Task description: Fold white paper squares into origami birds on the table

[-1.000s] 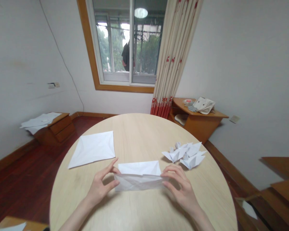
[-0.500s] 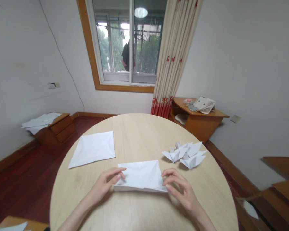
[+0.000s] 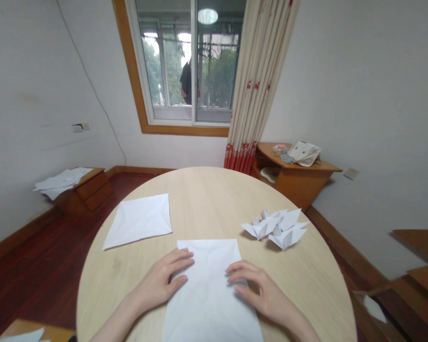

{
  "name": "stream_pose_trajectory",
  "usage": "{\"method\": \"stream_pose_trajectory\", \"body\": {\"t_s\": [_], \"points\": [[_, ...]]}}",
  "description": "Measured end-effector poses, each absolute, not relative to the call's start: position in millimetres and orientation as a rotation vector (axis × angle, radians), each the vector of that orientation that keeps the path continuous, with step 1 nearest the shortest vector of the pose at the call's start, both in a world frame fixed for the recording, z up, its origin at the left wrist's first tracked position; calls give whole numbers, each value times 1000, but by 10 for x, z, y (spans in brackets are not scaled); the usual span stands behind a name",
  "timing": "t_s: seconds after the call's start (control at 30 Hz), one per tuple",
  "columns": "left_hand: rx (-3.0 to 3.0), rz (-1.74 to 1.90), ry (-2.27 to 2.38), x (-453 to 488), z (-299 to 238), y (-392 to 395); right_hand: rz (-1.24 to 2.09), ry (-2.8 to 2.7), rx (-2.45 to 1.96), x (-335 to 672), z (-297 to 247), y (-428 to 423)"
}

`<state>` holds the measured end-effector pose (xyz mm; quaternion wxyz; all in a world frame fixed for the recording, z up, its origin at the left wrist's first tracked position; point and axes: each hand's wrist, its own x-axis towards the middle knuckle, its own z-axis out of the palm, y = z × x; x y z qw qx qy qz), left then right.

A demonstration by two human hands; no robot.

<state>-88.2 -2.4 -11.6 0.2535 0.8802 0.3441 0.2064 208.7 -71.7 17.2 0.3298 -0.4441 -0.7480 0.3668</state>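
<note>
Head view: bare hands press a creased white sheet flat on a round table

The left hand (image 3: pixel 159 282) and the right hand (image 3: pixel 264 294) rest apart, palms down, on a creased rectangular white paper sheet (image 3: pixel 209 299), pressing on it without pinching or lifting it. The sheet lies flat at the near side of a round pale-wood table (image 3: pixel 214 199), its near end running out of the bottom of the frame. The step in hand appears to be smoothing the opened sheet; with its creases showing, the next move calls for keeping it square under the palms and lifting an edge cleanly along a crease. A square white paper sheet (image 3: pixel 137 221) lies further across the table to the left, and a cluster of folded white paper figures (image 3: pixel 276 228) sits to the right. Neither touches the hands.
</note>
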Motion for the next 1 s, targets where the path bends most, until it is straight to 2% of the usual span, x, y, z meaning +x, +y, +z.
{"method": "stream_pose_trajectory", "body": {"t_s": [0.3, 0.53, 1.0], "points": [[2566, 440, 920, -879, -85, -29, 825, -2170, -1268, 1954, 82, -743], [2607, 484, 947, -880, -64, -34, 647, -2233, -1293, 2001, 44, -723], [2715, 481, 873, -810, -43, -130, 602, -2485, -1330, 1932, 68, -714]]}}
